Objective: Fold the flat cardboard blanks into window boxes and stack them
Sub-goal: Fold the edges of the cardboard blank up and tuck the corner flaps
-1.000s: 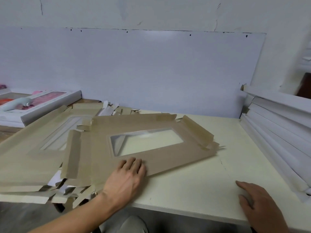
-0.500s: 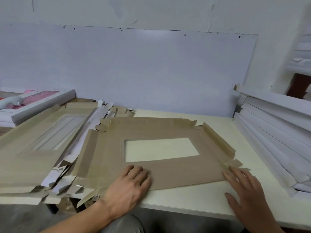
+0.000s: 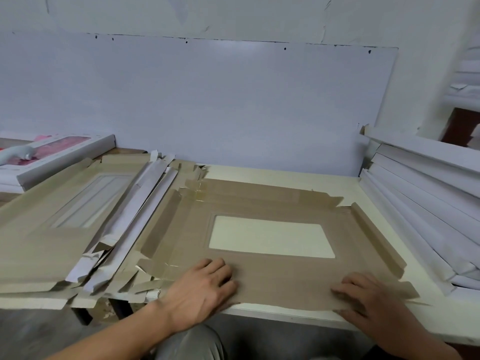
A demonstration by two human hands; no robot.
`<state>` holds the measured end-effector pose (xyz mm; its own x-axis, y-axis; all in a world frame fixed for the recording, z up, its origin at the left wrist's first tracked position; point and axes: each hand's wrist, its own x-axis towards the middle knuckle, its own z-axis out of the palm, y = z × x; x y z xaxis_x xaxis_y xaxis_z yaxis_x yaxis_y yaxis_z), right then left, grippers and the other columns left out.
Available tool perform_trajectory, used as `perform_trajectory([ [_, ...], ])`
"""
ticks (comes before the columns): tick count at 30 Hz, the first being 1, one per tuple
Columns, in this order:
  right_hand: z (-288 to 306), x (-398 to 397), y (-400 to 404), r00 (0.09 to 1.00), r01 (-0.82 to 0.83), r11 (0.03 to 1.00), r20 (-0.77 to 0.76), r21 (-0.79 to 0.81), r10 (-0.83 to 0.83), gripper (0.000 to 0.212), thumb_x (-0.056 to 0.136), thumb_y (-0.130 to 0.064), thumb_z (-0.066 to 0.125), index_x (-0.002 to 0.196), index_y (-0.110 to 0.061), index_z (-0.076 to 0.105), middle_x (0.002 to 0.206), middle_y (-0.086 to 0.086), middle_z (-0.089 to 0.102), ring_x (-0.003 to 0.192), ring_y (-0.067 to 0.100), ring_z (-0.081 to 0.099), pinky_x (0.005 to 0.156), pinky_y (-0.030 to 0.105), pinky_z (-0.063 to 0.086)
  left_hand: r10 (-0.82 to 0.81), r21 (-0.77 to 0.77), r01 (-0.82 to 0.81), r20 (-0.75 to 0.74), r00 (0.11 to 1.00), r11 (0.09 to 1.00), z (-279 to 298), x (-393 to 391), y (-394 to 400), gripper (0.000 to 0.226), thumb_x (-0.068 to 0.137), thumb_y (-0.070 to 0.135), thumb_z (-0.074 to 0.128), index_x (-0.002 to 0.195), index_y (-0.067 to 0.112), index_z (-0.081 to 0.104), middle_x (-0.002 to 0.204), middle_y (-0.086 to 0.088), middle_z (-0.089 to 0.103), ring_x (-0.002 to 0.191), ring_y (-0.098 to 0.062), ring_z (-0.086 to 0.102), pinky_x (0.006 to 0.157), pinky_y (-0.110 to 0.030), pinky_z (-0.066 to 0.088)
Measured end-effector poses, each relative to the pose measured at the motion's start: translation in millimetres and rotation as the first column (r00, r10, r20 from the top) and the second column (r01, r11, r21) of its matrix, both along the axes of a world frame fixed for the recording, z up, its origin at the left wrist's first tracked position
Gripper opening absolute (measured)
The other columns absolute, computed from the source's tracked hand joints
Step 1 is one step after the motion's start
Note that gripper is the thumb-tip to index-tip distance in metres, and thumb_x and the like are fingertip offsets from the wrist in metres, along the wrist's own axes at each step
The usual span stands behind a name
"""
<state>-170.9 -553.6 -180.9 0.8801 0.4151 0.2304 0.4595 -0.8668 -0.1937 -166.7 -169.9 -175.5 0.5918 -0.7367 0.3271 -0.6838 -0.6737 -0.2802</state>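
The near edge of the flat cardboard blank (image 3: 272, 276) is pressed down by the left hand (image 3: 205, 289) and the right hand (image 3: 368, 300), fingers loosely spread and gripping nothing, presumably to square it before creasing. It lies on the cream table (image 3: 285, 172), between the pile of unfolded blanks (image 3: 52, 229) and the stacked white boxes (image 3: 428, 203).
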Motion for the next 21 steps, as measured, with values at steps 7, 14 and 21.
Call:
perform_trajectory([
  [7, 11, 6, 0, 0.994, 0.047, 0.996, -0.101, 0.075, -0.039, 0.032, 0.096, -0.031, 0.061, 0.067, -0.036, 0.047, 0.068, -0.015, 0.051, 0.069, 0.001, 0.051, 0.065, 0.020, 0.040, 0.083, -0.026, -0.085, -0.052, 0.995, 0.996, -1, 6, 9, 0.045, 0.096, 0.062, 0.043, 0.072, 0.025, 0.053, 0.073, 0.009, 0.055, 0.065, -0.014, 0.055, 0.054, -0.025, 0.045],
  [14, 12, 10, -6, 0.949, 0.245, 0.963, -0.230, 0.109, -0.215, 0.024, 0.091, -0.035, 0.067, 0.111, -0.045, 0.058, 0.090, -0.022, 0.059, 0.086, -0.002, 0.057, 0.075, 0.020, 0.044, 0.372, -0.094, -0.400, -0.225, 0.900, 0.912, -5, 21, 30, 0.045, 0.096, 0.051, 0.021, 0.114, 0.025, 0.053, 0.094, 0.003, 0.056, 0.087, -0.025, 0.061, 0.075, -0.038, 0.049],
  [21, 4, 12, 27, 0.985, 0.156, 0.986, -0.079, 0.065, -0.150, 0.054, 0.083, 0.003, 0.061, 0.131, -0.022, 0.062, 0.132, -0.008, 0.058, 0.126, 0.016, 0.049, 0.112, 0.026, 0.028, 0.264, -0.073, -0.290, -0.244, 0.933, 0.954, -6, 21, 4, 0.058, 0.085, 0.018, 0.041, 0.141, 0.032, 0.046, 0.145, -0.007, 0.047, 0.132, -0.028, 0.045, 0.109, -0.045, 0.034],
])
